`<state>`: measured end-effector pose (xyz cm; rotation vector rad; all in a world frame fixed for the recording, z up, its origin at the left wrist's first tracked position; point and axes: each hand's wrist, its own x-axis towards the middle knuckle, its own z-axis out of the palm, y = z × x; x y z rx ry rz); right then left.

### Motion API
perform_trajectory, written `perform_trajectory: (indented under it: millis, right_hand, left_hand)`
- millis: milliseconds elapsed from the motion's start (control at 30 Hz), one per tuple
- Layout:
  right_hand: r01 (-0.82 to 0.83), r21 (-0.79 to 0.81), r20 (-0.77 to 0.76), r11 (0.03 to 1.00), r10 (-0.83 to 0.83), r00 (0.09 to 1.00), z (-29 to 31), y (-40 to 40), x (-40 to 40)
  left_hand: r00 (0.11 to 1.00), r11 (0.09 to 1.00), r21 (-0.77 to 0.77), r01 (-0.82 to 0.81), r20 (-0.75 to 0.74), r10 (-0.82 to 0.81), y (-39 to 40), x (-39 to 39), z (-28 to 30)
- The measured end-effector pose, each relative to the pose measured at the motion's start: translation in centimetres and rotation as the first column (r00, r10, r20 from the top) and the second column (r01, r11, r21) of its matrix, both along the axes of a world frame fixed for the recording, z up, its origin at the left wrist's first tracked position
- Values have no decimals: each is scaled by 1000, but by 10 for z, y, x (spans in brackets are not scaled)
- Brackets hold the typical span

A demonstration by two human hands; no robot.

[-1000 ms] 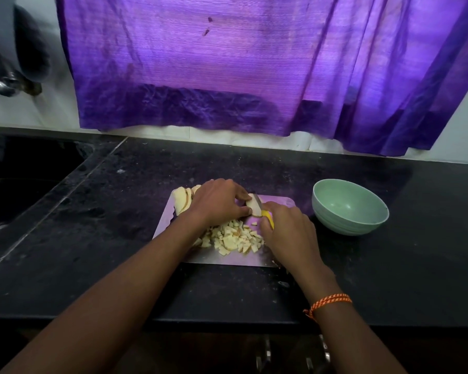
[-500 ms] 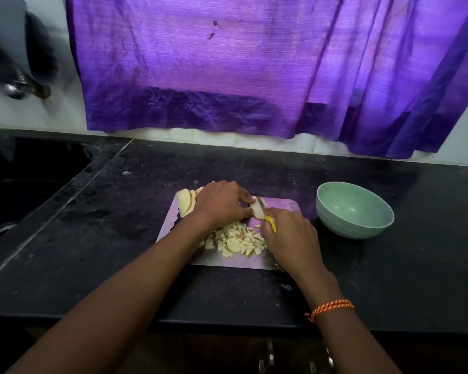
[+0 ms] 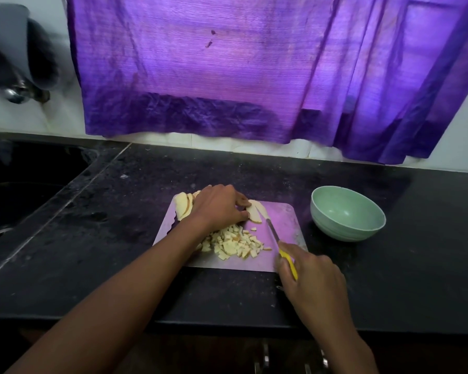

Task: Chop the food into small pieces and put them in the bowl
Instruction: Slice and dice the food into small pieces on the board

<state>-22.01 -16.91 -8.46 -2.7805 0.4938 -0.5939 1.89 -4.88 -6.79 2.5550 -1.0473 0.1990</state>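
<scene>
My left hand pinned pale long food slices at the lilac plastic cutting board's far edge; my right hand gripped the yellow-handled knife, blade lengthwise along them.

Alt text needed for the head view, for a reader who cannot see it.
A person's left hand holds food slices on a cutting board while the right hand grips a yellow-handled knife. Chopped pieces are piled on the board; an empty green bowl sits to its right.
</scene>
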Motion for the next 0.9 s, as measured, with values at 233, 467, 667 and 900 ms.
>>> perform_trajectory:
  millis: [233,467,667,900]
  right_hand:
    - [-24,-2,-36,1000,24,999,9,-2,17]
    - [6,-23,-35,1000,-7,999,20,-4,75]
    - [24,37,51,999,-26,998,11,-3,84]
    - [-8,14,46,1000,7,999,10,-1,84]
  left_hand:
    - [1000,1000,1,-7,9,7,-1,-2,1]
    - [1000,1000,-13,7,4,-7,0,-3,0]
    - [1000,1000,-13,3,29,-3,1,-2,-1]
    - [1000,1000,-10,-15,23,15,1,-3,-2]
